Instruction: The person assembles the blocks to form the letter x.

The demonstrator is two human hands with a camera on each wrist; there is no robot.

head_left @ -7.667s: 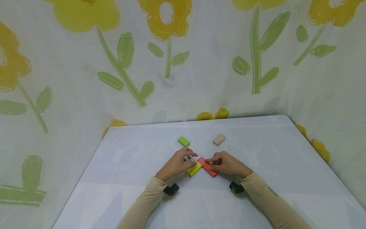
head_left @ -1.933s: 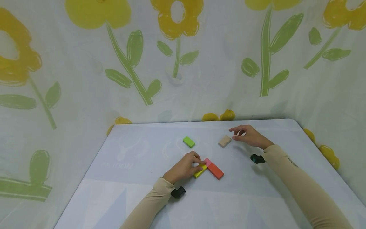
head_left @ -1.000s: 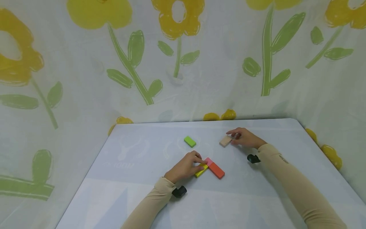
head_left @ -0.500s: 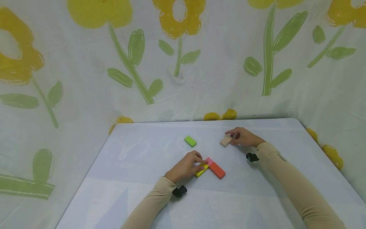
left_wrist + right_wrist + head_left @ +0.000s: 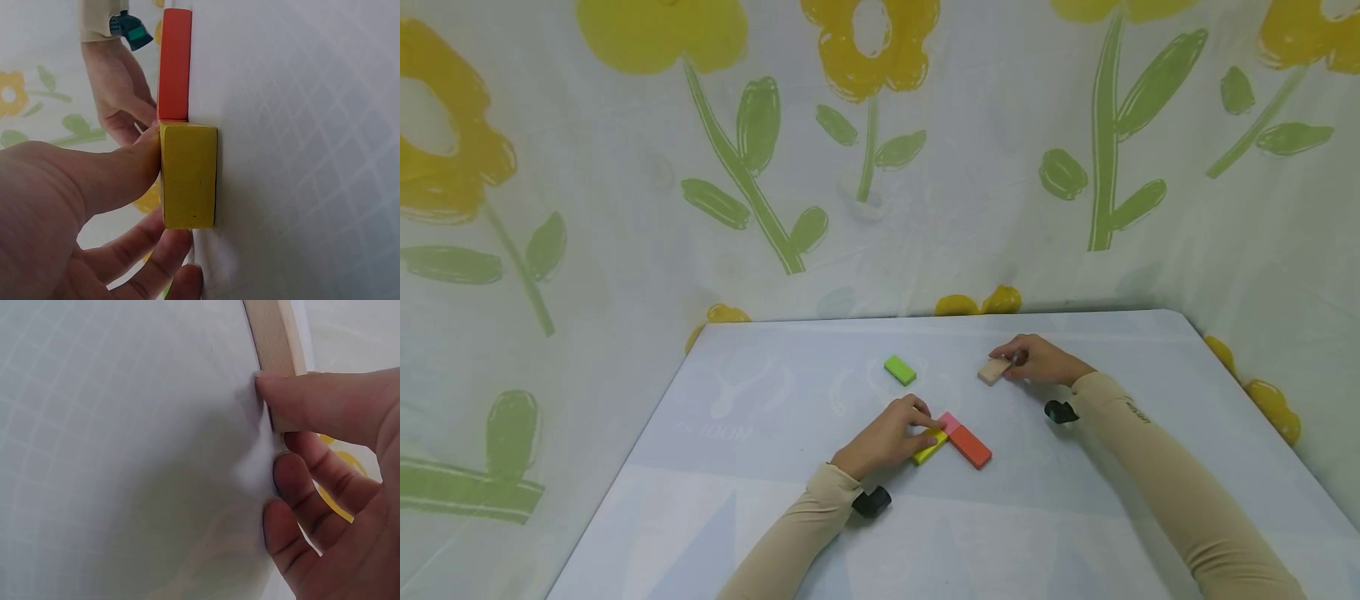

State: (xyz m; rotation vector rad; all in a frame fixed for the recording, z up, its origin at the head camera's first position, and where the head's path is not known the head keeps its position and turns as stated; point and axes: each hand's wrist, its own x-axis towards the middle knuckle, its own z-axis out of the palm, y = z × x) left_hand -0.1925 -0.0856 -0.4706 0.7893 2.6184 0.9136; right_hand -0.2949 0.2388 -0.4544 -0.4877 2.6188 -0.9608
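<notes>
On the pale table, my left hand is half closed over the yellow block, thumb against it and fingers bent around its far side, the index fingertip reaching the pink block. The pink one sits against the far end of the red block, and the yellow one's far end meets them there, so that yellow and red slant toward me, spreading apart. Farther off and to the right, my right hand pinches the near-right end of the wood block between thumb and index finger, the other fingers curled below; the block lies flat on the table. The green block lies to the left of the wood one, apart from both hands. Behind the table hangs a flowered cloth.
</notes>
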